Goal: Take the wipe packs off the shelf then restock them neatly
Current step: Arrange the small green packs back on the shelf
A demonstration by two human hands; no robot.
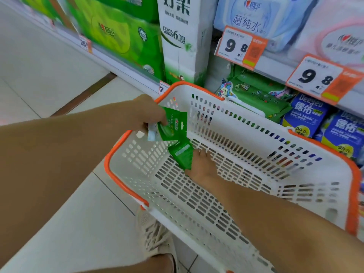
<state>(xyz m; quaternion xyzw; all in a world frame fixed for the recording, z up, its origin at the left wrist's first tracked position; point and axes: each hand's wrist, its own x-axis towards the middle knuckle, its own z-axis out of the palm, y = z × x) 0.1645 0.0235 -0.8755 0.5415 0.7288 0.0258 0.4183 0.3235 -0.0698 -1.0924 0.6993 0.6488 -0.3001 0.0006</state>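
My left hand (146,112) holds a bunch of small green wipe packs (173,125) above the far left corner of a white basket with an orange rim (126,186). My right hand (202,166) reaches into the basket and grips another small green wipe pack (182,154) near its floor. Behind the basket, on the low shelf, lie larger green wipe packs (254,95) and blue wipe packs (307,115).
The basket stands on the pale tiled floor against the shelving. Green tissue bundles (122,32) and a tall white tissue pack (181,40) stand at the left. Orange price tags reading 9.8 (240,46) hang from the upper shelf edge. My shoe (155,239) is beside the basket.
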